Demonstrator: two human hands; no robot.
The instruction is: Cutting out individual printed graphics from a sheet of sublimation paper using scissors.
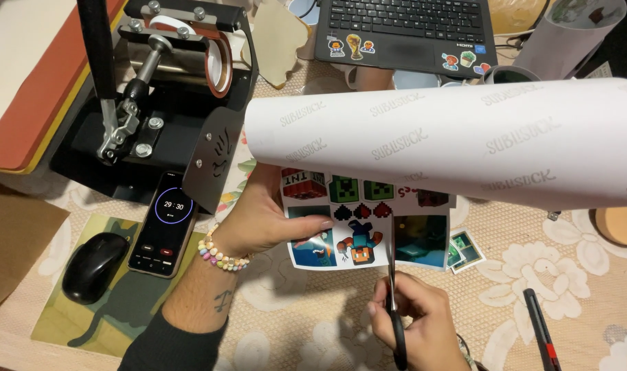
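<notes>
Scissors (394,288) in right hand (416,319) (blades upright), cutting printed sheet (368,230) edge

Two bare hands in view, no gloves. Left hand (265,220): no rings visible, nails short and plain. Left wrist wears a beaded bracelet (220,255), chunky pastel beads in pink, yellow, white and green, one strand all the way round. Small dark anchor tattoo (222,299) on the inner forearm, just near of the bracelet. Dark sleeve (165,347), black or charcoal, pushed up the forearm. Right hand (416,319): bare, no jewellery seen, wrist cut off by the frame edge.
</notes>
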